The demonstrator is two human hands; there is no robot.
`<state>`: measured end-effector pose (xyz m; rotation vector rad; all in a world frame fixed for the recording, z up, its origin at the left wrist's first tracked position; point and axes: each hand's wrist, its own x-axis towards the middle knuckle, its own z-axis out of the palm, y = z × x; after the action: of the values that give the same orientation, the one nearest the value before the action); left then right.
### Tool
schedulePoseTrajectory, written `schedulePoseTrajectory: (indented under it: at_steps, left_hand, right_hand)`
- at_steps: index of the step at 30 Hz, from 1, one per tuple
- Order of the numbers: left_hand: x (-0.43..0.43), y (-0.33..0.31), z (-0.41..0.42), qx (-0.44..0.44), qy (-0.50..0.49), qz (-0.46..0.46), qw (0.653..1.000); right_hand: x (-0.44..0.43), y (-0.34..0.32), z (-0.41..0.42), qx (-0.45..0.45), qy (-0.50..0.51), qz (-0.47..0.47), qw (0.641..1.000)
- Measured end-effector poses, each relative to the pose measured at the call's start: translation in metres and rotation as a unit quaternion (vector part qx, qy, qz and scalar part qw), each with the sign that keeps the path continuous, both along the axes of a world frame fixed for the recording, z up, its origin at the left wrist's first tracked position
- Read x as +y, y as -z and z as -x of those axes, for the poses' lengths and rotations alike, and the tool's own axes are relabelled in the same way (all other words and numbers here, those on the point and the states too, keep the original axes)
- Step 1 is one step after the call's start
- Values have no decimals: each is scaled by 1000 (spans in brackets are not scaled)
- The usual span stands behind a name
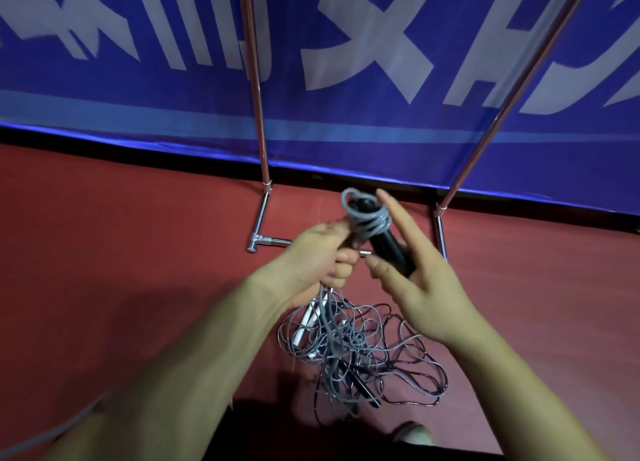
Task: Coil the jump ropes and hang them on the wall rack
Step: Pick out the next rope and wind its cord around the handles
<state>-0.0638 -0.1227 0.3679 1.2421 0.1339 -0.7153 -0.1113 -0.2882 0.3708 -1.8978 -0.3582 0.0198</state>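
My right hand (420, 280) holds the black handles (389, 244) of a jump rope, thumb pressed on them and index finger stretched out. Grey cord (367, 214) is wound in a few turns around the upper end of the handles. My left hand (323, 254) grips the same grey cord just left of the handles, and the cord hangs down from that fist. Below my hands a tangled heap of grey and dark ropes (360, 353) lies on the red floor, with white handles (306, 323) and a black handle (360, 386) in it.
A chrome rack frame stands on the floor ahead, with one upright (258, 110), a slanted upright (509, 103) and a base bar (263, 240). Behind it hangs a blue banner (156, 89) with white lettering. A shoe tip (412, 433) shows at the bottom edge.
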Motion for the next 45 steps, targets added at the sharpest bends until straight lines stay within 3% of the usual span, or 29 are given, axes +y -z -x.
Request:
schedulePoseTrajectory:
  at_steps: [2, 4, 7, 9, 11, 13, 15, 18, 22, 28, 31, 34, 37, 43, 45]
  left_hand:
    - [-11, 5, 7, -30, 26, -76, 996]
    - [-17, 6, 16, -139, 81, -203, 966]
    - [-20, 4, 31, -347, 189, -426, 814]
    - [-21, 2, 35, -420, 212, -503, 725]
    - [-17, 3, 29, -473, 193, -547, 663]
    - [-8, 3, 17, -503, 168, -548, 647]
    - [8, 4, 5, -503, 162, -510, 679]
    - [28, 5, -5, -475, 157, -429, 752]
    - [39, -1, -9, -382, 144, -320, 855]
    - [40, -3, -12, -259, 129, -189, 938]
    - [40, -2, -11, -138, 148, -67, 977]
    - [39, -2, -6, -14, 164, 54, 985]
    - [27, 2, -2, 56, 164, 120, 978]
    - [-9, 8, 1, 151, 21, 144, 978]
    - [-13, 12, 3, 112, 4, 68, 991]
  right_hand:
    - [-7, 5, -9, 34, 59, -70, 995]
    - [-14, 10, -16, 84, 127, -70, 986]
    - [-19, 19, -16, 68, 156, 132, 977]
    - [-15, 27, -13, 64, 129, 242, 960]
    - [-12, 36, -12, 76, 97, 329, 936]
    - [-12, 39, -10, 94, 36, 399, 911]
    - [-14, 35, -8, 99, -32, 422, 901]
    - [-16, 21, -5, 89, -108, 412, 900]
    - [-11, 11, -3, 70, -154, 369, 914]
    - [-10, -2, 3, 55, -131, 272, 952]
    - [-10, -8, 7, 67, -128, 173, 974]
    - [-8, -15, 11, 129, -146, 44, 980]
    - [-9, -12, 9, 195, -150, -87, 965]
    - [-11, 0, -6, 238, -44, -202, 949]
    - [-9, 6, -10, 231, 9, -184, 955]
